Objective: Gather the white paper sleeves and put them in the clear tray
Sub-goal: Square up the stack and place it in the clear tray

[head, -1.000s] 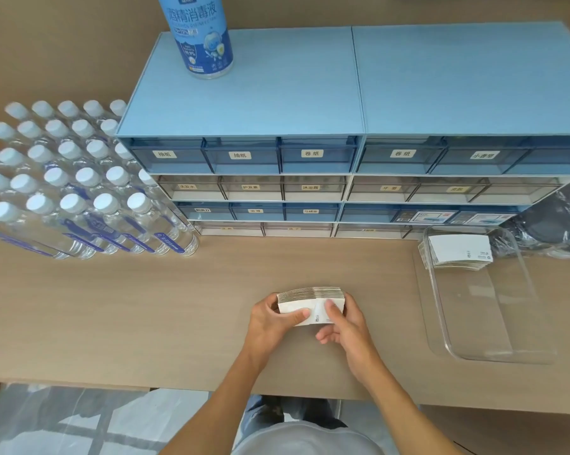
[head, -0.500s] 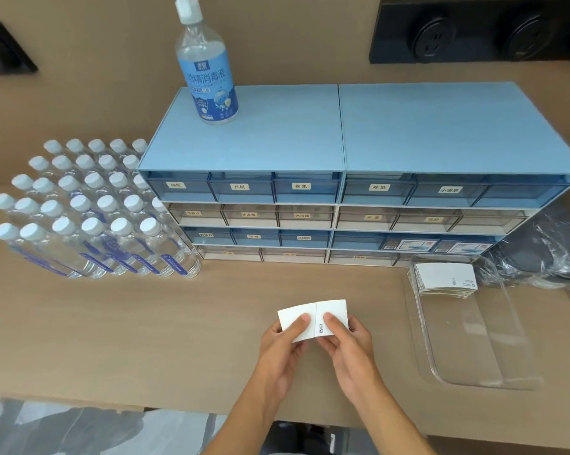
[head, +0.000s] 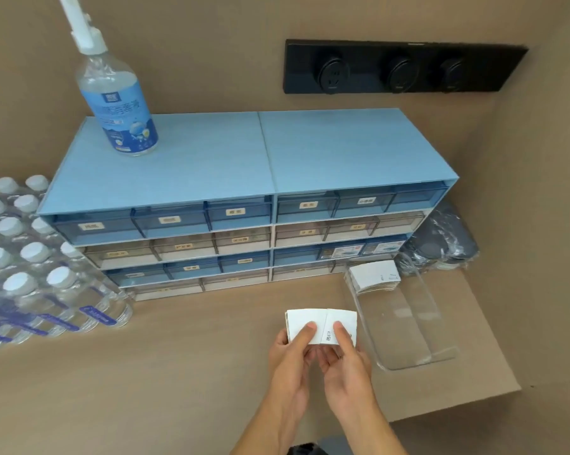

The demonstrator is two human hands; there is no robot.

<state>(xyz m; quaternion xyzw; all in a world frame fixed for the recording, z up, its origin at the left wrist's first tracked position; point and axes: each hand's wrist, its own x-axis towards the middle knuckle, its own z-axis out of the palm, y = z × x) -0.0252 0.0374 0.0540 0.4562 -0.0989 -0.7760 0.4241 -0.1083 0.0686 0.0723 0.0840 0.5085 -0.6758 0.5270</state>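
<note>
A stack of white paper sleeves (head: 319,320) is held upright above the tan table, its flat face toward me. My left hand (head: 291,353) grips the stack's left half with the thumb on the front. My right hand (head: 344,359) grips the right half the same way. The clear tray (head: 418,343) lies just right of my hands on the table. Another stack of white sleeves (head: 373,277) rests in the tray's far end; the near end of the tray holds nothing.
A blue drawer cabinet (head: 244,205) stands behind, with a spray bottle (head: 116,103) on top. Several wrapped water bottles (head: 31,274) fill the left. A dark plastic-wrapped bundle (head: 441,247) sits behind the tray. The table's right edge (head: 493,343) runs close beside the tray.
Both hands lifted the sleeve stack off the table and carried it right, toward the tray. The stack turned from lying edge-up to facing me. The camera tilted up.
</note>
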